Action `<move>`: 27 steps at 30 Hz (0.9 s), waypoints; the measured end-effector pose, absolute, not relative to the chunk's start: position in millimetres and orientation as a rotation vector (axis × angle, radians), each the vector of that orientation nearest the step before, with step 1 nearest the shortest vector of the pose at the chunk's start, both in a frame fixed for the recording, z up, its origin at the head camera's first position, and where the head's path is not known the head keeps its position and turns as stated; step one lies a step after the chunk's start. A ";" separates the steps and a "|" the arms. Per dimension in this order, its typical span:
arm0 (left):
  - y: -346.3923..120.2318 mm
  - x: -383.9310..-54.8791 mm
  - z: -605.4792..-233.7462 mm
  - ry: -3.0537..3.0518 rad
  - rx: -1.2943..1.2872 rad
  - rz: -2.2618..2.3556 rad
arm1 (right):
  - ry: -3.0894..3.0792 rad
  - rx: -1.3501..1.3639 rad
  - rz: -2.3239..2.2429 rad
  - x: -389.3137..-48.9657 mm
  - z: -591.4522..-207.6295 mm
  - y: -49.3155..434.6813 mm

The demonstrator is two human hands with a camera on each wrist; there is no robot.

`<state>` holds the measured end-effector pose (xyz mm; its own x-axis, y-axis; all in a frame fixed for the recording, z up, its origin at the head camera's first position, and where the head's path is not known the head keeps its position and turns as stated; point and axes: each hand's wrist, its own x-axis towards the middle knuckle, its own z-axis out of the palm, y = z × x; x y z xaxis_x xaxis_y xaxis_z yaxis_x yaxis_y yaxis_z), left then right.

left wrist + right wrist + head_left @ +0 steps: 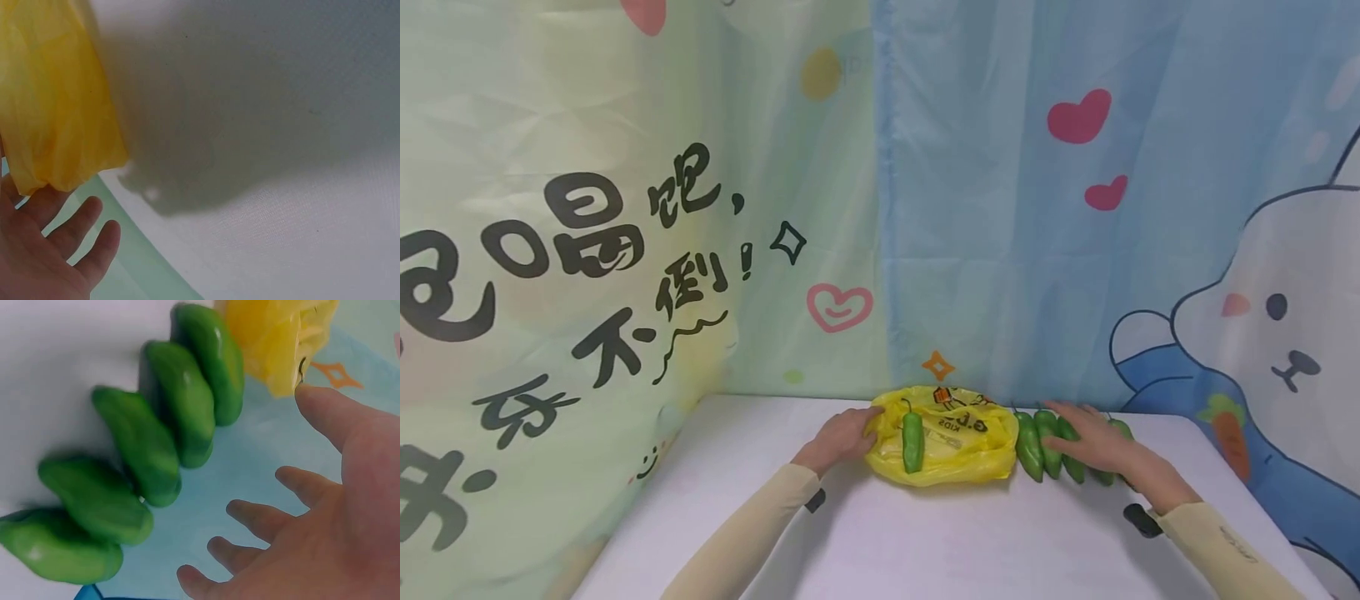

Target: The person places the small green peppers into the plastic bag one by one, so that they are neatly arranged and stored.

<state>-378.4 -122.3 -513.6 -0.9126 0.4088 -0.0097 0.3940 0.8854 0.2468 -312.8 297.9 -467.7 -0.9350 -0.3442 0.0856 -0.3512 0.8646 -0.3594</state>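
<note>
A yellow plastic bag (977, 460) with printing on it lies near the back of the table. One green pepper (913, 442) lies on top of the bag, its stem pointing away. At the bag's left edge my left hand (844, 435) pinches the plastic; in the left wrist view the bag (59, 106) hides the thumb tip, and the other fingers spread apart. Several green peppers (134, 440) lie side by side in a row right of the bag. My right hand (1097, 440) hovers over that row with fingers spread, and holds nothing.
A white tabletop (925, 542) carries everything. Behind it hangs a printed curtain (955, 250) with hearts, lettering and a cartoon rabbit. A dark device (1142, 521) shows below the right wrist, and another (815, 501) near the left.
</note>
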 end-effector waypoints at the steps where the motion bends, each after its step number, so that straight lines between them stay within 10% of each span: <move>1: -121.8 -378.9 -513.8 2.989 0.638 0.372 | -3.013 0.562 0.594 -312.1 -467.1 301.0; 27: -120.3 -376.3 -512.0 2.989 0.610 0.355 | -3.092 0.467 0.512 -318.4 -481.8 358.4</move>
<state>-376.3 -120.3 -512.0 -0.9187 0.3944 -0.0225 0.3782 0.8944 0.2387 -318.4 358.4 -481.8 -0.9563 -0.2917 0.0214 -0.2830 0.9043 -0.3196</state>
